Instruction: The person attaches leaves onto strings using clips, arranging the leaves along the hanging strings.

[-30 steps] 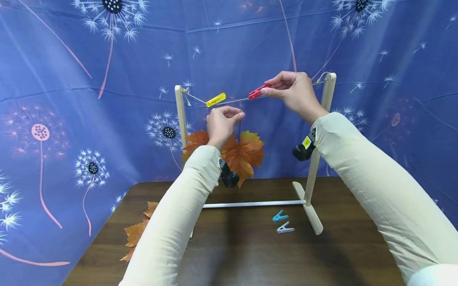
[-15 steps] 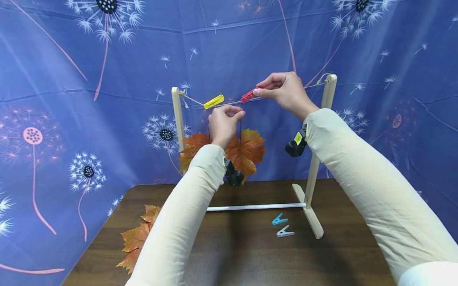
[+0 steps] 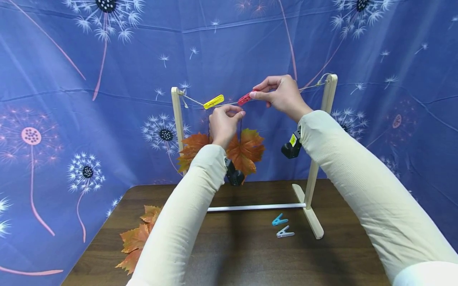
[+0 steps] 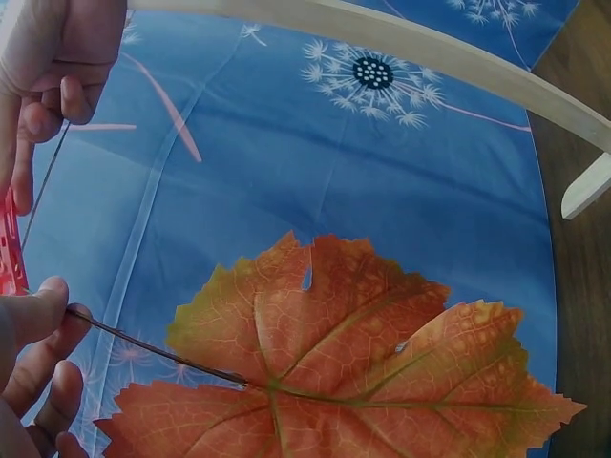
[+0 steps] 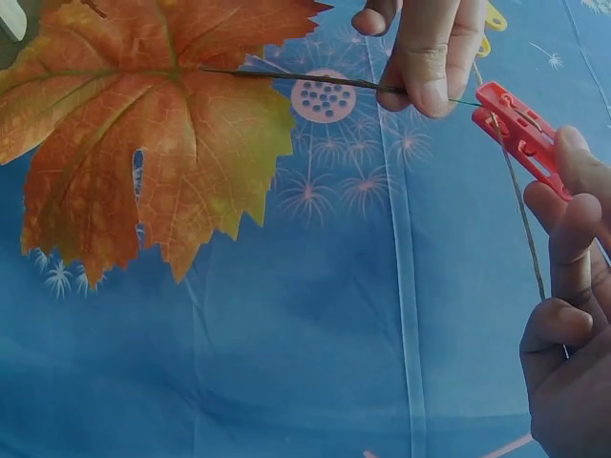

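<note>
Where the dark wooden table [image 3: 250, 258] lies nearest you, a pile of orange leaves [image 3: 137, 238] sits at its left edge, and a blue clothespin [image 3: 279, 219] and a white clothespin [image 3: 285, 232] lie side by side near the foot of the wooden frame [image 3: 315, 159]. A white rod [image 3: 255, 207] joins the frame's two uprights along the tabletop. Higher up, your left hand [image 3: 223, 123] pinches the thin dark stem of an orange maple leaf [image 3: 247, 149] between thumb and fingertips, just under the string [image 3: 307, 86]; the leaf hangs below your hand, in front of the blue dandelion cloth [image 3: 89, 79]. Your right hand [image 3: 280, 95] pinches the red clothespin [image 3: 245, 98] by its rear end between thumb and forefinger, your other fingers curled. In the right wrist view the pin's tip sits at the string, right beside the stem's top end. A yellow clothespin [image 3: 214, 101] is clipped to the string left of it, with another leaf [image 3: 191, 147] hanging beneath.
</note>
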Action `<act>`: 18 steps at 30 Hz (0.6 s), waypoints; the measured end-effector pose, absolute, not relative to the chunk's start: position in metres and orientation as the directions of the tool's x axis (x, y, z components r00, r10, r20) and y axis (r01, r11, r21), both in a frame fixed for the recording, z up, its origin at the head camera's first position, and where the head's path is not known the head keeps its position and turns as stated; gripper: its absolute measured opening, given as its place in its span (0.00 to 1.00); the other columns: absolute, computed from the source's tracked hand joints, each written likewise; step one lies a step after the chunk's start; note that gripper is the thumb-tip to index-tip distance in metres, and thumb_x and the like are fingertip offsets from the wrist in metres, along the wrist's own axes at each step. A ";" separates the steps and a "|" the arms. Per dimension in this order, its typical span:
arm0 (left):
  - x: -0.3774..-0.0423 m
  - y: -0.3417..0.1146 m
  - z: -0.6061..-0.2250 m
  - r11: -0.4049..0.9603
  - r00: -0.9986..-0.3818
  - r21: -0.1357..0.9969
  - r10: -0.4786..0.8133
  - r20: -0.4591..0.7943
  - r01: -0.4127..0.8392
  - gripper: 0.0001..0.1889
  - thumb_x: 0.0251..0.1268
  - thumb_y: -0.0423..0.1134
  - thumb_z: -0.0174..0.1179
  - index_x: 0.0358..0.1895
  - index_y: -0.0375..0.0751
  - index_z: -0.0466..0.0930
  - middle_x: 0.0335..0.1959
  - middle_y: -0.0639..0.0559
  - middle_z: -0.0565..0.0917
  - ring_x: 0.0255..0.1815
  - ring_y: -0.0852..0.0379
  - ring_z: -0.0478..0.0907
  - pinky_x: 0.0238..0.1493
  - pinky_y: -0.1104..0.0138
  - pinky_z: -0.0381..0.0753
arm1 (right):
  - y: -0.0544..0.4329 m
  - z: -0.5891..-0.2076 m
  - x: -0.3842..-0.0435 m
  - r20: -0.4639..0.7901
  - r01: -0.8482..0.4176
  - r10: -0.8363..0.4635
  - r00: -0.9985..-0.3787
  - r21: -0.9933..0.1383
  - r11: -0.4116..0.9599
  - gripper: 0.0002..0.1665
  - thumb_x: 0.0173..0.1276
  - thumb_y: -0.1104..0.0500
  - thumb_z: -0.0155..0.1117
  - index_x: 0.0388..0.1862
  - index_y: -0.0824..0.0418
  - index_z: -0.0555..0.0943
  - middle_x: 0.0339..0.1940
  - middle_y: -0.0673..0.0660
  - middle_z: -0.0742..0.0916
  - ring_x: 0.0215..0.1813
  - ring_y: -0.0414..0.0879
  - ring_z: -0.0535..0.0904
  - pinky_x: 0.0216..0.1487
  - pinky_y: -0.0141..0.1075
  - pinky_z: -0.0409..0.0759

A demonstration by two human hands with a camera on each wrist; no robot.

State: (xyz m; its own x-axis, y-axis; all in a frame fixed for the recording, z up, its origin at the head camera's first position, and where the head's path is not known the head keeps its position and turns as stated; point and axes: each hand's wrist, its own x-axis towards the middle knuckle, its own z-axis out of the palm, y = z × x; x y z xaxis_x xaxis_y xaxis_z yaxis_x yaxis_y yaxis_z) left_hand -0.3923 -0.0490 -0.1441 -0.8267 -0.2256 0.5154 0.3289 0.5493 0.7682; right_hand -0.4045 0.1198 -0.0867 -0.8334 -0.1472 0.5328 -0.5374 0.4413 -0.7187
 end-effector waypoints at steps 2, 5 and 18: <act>-0.392 -0.048 -0.144 0.550 -0.828 0.767 -0.222 0.515 0.330 0.08 0.64 0.46 0.72 0.42 0.49 0.91 0.34 0.54 0.90 0.38 0.57 0.84 0.39 0.62 0.78 | 0.120 -0.088 -0.405 0.529 -0.530 -0.140 -0.837 -0.720 0.449 0.18 0.63 0.51 0.77 0.46 0.61 0.89 0.29 0.45 0.89 0.20 0.43 0.76 0.24 0.31 0.69; -0.392 -0.048 -0.144 0.552 -0.826 0.767 -0.226 0.516 0.327 0.08 0.64 0.46 0.72 0.42 0.49 0.91 0.34 0.54 0.90 0.39 0.57 0.84 0.40 0.62 0.78 | 0.119 -0.089 -0.405 0.525 -0.523 -0.137 -0.840 -0.714 0.466 0.19 0.63 0.50 0.77 0.47 0.61 0.89 0.30 0.45 0.89 0.21 0.43 0.76 0.25 0.31 0.70; -0.390 -0.052 -0.146 0.576 -0.830 0.754 -0.215 0.514 0.318 0.09 0.64 0.48 0.72 0.43 0.50 0.91 0.35 0.54 0.91 0.40 0.56 0.84 0.42 0.61 0.78 | 0.120 -0.093 -0.399 0.461 -0.485 -0.196 -0.866 -0.672 0.560 0.27 0.70 0.42 0.69 0.59 0.58 0.84 0.50 0.57 0.89 0.33 0.50 0.83 0.47 0.41 0.76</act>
State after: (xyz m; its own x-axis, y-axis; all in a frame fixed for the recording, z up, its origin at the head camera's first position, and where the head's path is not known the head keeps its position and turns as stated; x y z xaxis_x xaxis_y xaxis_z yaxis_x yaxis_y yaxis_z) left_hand -0.3896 -0.0518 -0.1456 -0.8301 -0.2155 0.5143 0.3175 0.5755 0.7536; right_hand -0.3991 0.1203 -0.0927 -0.8656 -0.1957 0.4609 -0.4845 0.5598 -0.6722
